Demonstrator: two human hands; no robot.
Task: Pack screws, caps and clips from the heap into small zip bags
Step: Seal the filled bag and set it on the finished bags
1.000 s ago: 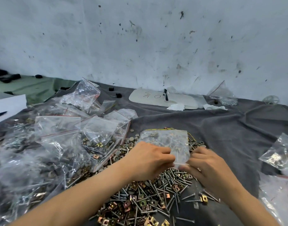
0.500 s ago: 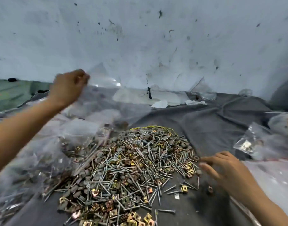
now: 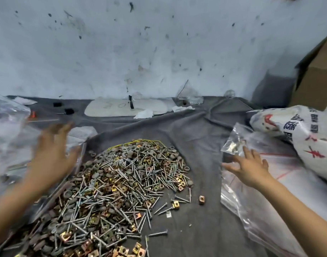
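Note:
A heap of silver screws, grey caps and brass clips (image 3: 122, 186) lies on the grey cloth (image 3: 196, 138) in front of me. My left hand (image 3: 51, 154) is blurred, fingers spread, holding nothing, over the filled zip bags (image 3: 9, 138) at the left. My right hand (image 3: 251, 168) is open with fingers apart, reaching over a stack of clear empty zip bags (image 3: 261, 206) at the right. Just beyond its fingertips lies a small zip bag with parts in it (image 3: 233, 143).
A white printed sack (image 3: 298, 134) lies at the far right, with a cardboard box (image 3: 318, 76) behind it. A white flat piece (image 3: 122, 108) and small black bits (image 3: 69, 111) lie by the stained wall. Loose clips (image 3: 201, 199) sit right of the heap.
The filled bag held in both hands a second ago has gone to the left pile. My left hand has dropped from it, open. My right hand has moved right, over the empty bags.

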